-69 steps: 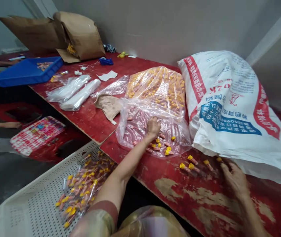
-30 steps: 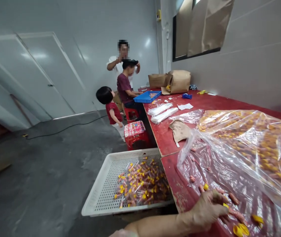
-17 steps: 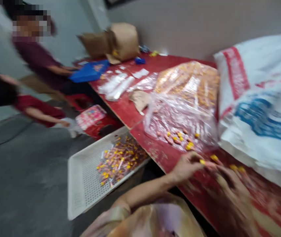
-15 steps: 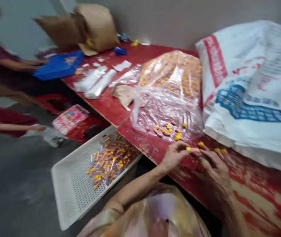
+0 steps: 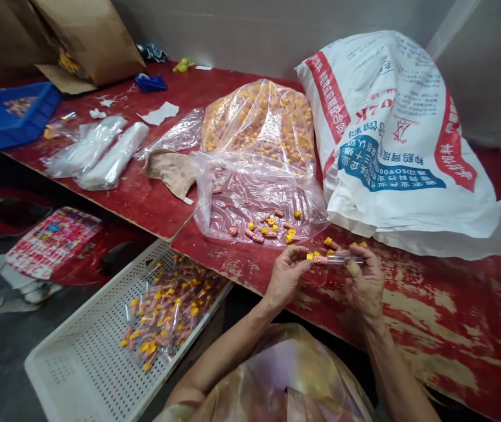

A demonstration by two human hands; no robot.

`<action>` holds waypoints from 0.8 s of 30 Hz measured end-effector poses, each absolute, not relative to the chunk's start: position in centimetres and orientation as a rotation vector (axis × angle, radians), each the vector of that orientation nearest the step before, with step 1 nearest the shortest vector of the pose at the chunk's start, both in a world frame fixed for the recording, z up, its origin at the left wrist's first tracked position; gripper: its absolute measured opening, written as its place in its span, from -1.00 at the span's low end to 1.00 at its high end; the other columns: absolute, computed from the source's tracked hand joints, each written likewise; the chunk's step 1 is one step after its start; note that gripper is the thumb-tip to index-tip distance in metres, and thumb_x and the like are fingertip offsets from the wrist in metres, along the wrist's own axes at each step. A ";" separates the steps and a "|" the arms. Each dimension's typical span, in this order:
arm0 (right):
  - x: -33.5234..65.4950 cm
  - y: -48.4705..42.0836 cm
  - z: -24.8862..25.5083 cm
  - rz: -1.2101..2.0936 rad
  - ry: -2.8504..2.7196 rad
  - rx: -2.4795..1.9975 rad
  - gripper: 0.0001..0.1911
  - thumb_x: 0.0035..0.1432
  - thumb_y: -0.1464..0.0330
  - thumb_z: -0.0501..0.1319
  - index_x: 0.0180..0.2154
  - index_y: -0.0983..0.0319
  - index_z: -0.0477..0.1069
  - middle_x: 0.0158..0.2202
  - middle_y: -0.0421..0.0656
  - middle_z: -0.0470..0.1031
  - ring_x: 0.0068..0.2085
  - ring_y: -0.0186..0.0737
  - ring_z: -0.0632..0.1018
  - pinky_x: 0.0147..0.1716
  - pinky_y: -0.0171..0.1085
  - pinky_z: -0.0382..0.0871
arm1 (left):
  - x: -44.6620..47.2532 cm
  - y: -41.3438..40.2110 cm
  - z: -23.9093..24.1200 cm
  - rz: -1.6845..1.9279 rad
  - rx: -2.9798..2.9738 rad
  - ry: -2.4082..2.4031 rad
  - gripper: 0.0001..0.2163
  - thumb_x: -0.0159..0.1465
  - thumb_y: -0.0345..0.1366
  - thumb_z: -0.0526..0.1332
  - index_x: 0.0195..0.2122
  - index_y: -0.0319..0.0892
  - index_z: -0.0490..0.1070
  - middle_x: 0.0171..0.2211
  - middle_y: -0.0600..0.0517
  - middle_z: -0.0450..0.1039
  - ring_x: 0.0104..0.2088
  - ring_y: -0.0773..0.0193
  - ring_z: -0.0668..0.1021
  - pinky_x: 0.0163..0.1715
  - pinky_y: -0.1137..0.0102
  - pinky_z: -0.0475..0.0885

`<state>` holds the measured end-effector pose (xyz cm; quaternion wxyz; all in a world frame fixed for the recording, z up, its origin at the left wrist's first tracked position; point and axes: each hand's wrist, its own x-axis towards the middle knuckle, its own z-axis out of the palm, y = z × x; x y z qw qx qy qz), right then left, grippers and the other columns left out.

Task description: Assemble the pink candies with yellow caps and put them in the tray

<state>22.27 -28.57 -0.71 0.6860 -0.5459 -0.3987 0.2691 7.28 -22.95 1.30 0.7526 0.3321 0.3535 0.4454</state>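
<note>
My left hand [image 5: 286, 276] pinches the yellow-capped end of a small tube [image 5: 320, 259] with pink filling. From its other end a clear plastic sleeve [image 5: 340, 259] runs to my right hand [image 5: 365, 284], whose thumb and fingers are closed on it. Whether the tube sits inside the sleeve or only meets it, I cannot tell. Just beyond my hands, a few yellow-capped tubes [image 5: 330, 242] lie on the red table [image 5: 241, 264]. More loose ones rest on the flattened mouth of a large clear bag [image 5: 259, 117], which is packed with the same yellow and pink pieces.
A white feed sack [image 5: 391, 129] stands at the back right. Below the table edge, left of me, a white perforated crate [image 5: 70, 375] holds many wrapped tubes. Bundles of clear bags [image 5: 113, 155], a brown cloth [image 5: 171, 170] and a blue tray [image 5: 8, 129] are farther left.
My view has swung right; the co-workers have left the picture. The tube and the clear sleeve between my hands now show more plainly, with my hands still together at the table edge.
</note>
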 end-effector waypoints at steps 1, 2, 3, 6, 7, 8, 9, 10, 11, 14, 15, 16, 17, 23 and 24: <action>22.0 -28.6 -0.9 0.612 -0.948 -1.247 -0.73 0.18 0.25 0.20 -0.10 0.20 0.30 -0.23 -0.09 0.45 -0.08 -0.13 0.50 -0.08 -0.08 0.42 | 7.4 -23.1 1.2 0.976 0.720 0.766 -0.72 -0.05 -0.29 0.41 -0.32 -0.23 0.44 -0.38 0.07 0.44 -0.44 0.39 0.45 -0.43 0.47 0.42; 21.7 -28.6 -1.0 0.613 -1.015 -1.294 -0.75 0.17 0.25 0.21 -0.13 0.21 0.32 -0.20 -0.07 0.44 -0.03 -0.12 0.47 -0.06 -0.10 0.40 | 7.5 -23.2 1.2 0.983 0.719 0.763 -0.73 -0.04 -0.29 0.41 -0.32 -0.23 0.44 -0.38 0.07 0.45 -0.43 0.38 0.47 -0.42 0.47 0.43; 21.6 -28.7 -1.0 0.602 -1.097 -1.355 -0.75 0.17 0.25 0.21 -0.14 0.22 0.34 -0.18 -0.06 0.43 0.00 -0.11 0.45 -0.04 -0.11 0.38 | 7.6 -23.3 1.1 0.991 0.726 0.766 -0.74 -0.03 -0.29 0.40 -0.32 -0.23 0.44 -0.37 0.06 0.47 -0.41 0.37 0.48 -0.38 0.47 0.43; 21.3 -28.9 -1.1 0.507 -1.370 -1.522 -0.76 0.20 0.25 0.19 -0.13 0.22 0.38 -0.14 -0.06 0.43 -0.06 -0.17 0.46 -0.08 -0.20 0.37 | 7.6 -23.7 0.9 1.002 0.814 0.819 -0.78 0.06 -0.27 0.35 -0.28 -0.23 0.49 -0.33 0.02 0.52 -0.31 0.32 0.53 -0.23 0.43 0.42; 21.2 -28.9 -1.0 0.467 -1.444 -1.550 -0.76 0.22 0.25 0.17 -0.12 0.22 0.38 -0.15 -0.08 0.44 -0.10 -0.20 0.47 -0.10 -0.22 0.37 | 7.6 -23.9 0.9 0.997 0.866 0.844 -0.79 0.11 -0.25 0.32 -0.25 -0.23 0.51 -0.31 0.00 0.53 -0.26 0.29 0.54 -0.17 0.41 0.41; 21.1 -29.0 -1.0 0.426 -1.494 -1.564 -0.77 0.24 0.26 0.14 -0.11 0.23 0.38 -0.17 -0.09 0.46 -0.14 -0.22 0.49 -0.13 -0.24 0.38 | 7.6 -24.1 0.9 0.989 0.924 0.865 -0.78 0.15 -0.23 0.28 -0.22 -0.23 0.52 -0.28 -0.01 0.54 -0.23 0.26 0.54 -0.13 0.40 0.40; 20.9 -29.1 -1.1 0.382 -1.517 -1.568 -0.77 0.25 0.27 0.13 -0.11 0.23 0.38 -0.18 -0.09 0.46 -0.17 -0.24 0.49 -0.15 -0.26 0.38 | 7.7 -24.4 1.0 0.979 0.985 0.879 -0.77 0.19 -0.21 0.24 -0.19 -0.22 0.53 -0.26 -0.02 0.55 -0.20 0.25 0.54 -0.11 0.39 0.40; 20.7 -29.1 -1.1 0.336 -1.519 -1.569 -0.78 0.26 0.28 0.11 -0.11 0.24 0.38 -0.19 -0.09 0.46 -0.18 -0.24 0.50 -0.18 -0.27 0.39 | 7.7 -24.7 1.0 0.971 1.042 0.882 -0.75 0.23 -0.20 0.21 -0.16 -0.22 0.53 -0.24 -0.02 0.56 -0.18 0.24 0.54 -0.10 0.39 0.39; 20.4 -29.1 -1.2 0.285 -1.510 -1.568 -0.78 0.27 0.29 0.10 -0.11 0.25 0.38 -0.20 -0.08 0.46 -0.19 -0.24 0.50 -0.19 -0.28 0.39 | 7.7 -24.9 1.1 0.960 1.094 0.873 -0.74 0.26 -0.19 0.18 -0.13 -0.21 0.53 -0.22 -0.02 0.56 -0.18 0.24 0.54 -0.09 0.39 0.39; 19.7 -29.1 -1.4 0.137 -1.455 -1.576 -0.80 0.27 0.31 0.10 -0.13 0.26 0.38 -0.20 -0.07 0.46 -0.20 -0.24 0.50 -0.22 -0.29 0.40 | 7.9 -25.0 1.6 0.923 1.229 0.816 -0.73 0.31 -0.21 0.11 -0.14 -0.19 0.54 -0.22 -0.01 0.57 -0.20 0.26 0.55 -0.09 0.41 0.39; 19.7 -29.0 -1.4 0.117 -1.446 -1.580 -0.80 0.27 0.31 0.10 -0.13 0.26 0.38 -0.20 -0.07 0.47 -0.19 -0.24 0.50 -0.22 -0.30 0.40 | 8.0 -24.6 1.8 0.900 1.278 0.788 -0.74 0.31 -0.22 0.11 -0.17 -0.20 0.56 -0.24 -0.01 0.57 -0.21 0.26 0.55 -0.10 0.41 0.39; 19.9 -29.0 -1.3 0.120 -1.453 -1.582 -0.79 0.27 0.30 0.09 -0.13 0.26 0.39 -0.20 -0.07 0.47 -0.19 -0.24 0.51 -0.22 -0.30 0.40 | 8.1 -24.0 2.0 0.873 1.334 0.759 -0.74 0.31 -0.23 0.10 -0.22 -0.20 0.57 -0.27 0.00 0.57 -0.23 0.26 0.55 -0.12 0.42 0.40; 20.5 -29.0 -1.1 0.134 -1.470 -1.589 -0.77 0.28 0.29 0.08 -0.13 0.26 0.40 -0.19 -0.07 0.48 -0.19 -0.23 0.51 -0.20 -0.29 0.40 | 8.1 -23.0 2.1 0.856 1.396 0.741 -0.74 0.30 -0.24 0.10 -0.28 -0.20 0.57 -0.31 0.01 0.57 -0.26 0.26 0.56 -0.15 0.43 0.41; 30.1 -29.5 -0.7 -0.097 -1.084 -2.065 -0.43 0.15 0.03 0.03 -0.07 0.34 0.46 -0.14 0.06 0.47 -0.14 0.04 0.47 -0.08 -0.04 0.32 | 7.7 -10.9 0.9 1.055 1.932 1.363 -0.84 0.22 -0.41 0.13 -0.35 -0.21 0.53 -0.30 -0.05 0.51 -0.21 0.19 0.50 -0.15 0.33 0.39; 32.1 -29.5 -1.0 -0.069 -0.992 -2.199 -0.37 0.10 -0.01 0.02 -0.07 0.35 0.47 -0.15 0.08 0.48 -0.15 0.11 0.47 -0.10 0.00 0.32 | 7.6 -8.4 0.4 1.031 1.982 1.484 -0.83 0.21 -0.45 0.12 -0.32 -0.22 0.53 -0.27 -0.08 0.50 -0.18 0.16 0.48 -0.14 0.30 0.38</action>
